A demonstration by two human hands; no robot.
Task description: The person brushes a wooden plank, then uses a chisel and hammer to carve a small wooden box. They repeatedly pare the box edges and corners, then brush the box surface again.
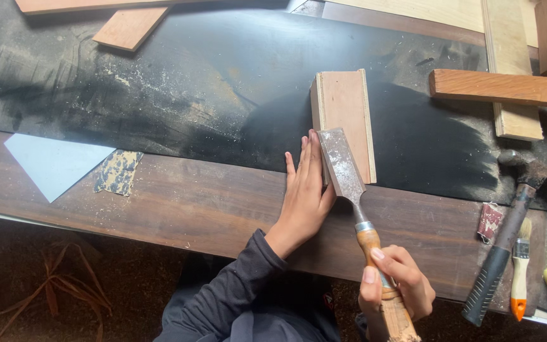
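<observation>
- Chisel (349, 190) was gripped at its wooden handle by the closed right hand (395, 285); long axis ran near-vertical in view, blade pointing away from the person, resting on the wood block (344, 114).
- Left hand (304, 193) lay open, fingers extended, pressed against the block's near left edge on the workbench (178, 202).

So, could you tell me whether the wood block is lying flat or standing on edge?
Lying flat: the block shows its broad face up, with the chisel blade across it.

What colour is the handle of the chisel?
Light brown wood, on the chisel; head view shows it.

Dark wooden workbench (178, 209), black sawdust-strewn mat (223, 76); floor (64, 285) below, probably dirt.
</observation>
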